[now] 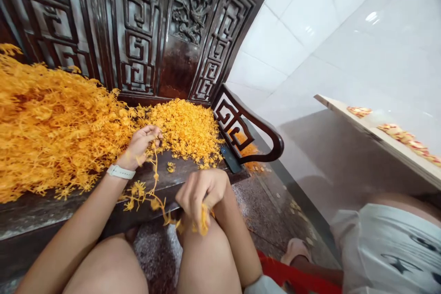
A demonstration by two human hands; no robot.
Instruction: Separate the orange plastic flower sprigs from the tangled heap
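My left hand (143,144), with a pale watch (120,172) on its wrist, pinches an orange strand (156,177) at the edge of the bench. The strand hangs down and loops toward my knees, with small flower-like pieces along it. Over my knee, my right hand (205,193) is closed around some orange flower-like pieces (204,219), which stick out below its fingers. Behind my left hand lies a pile of loose orange pieces (189,128). A much bigger orange heap (51,133) of the tangled strands fills the bench to the left.
The dark carved bench (181,69) has a curved armrest (275,142) at right. A dark phone (230,158) lies beside the pile. More orange pieces (251,154) show beyond the armrest. A board (375,133) with red-and-yellow pieces stands right, near another person's pale clothing (389,248).
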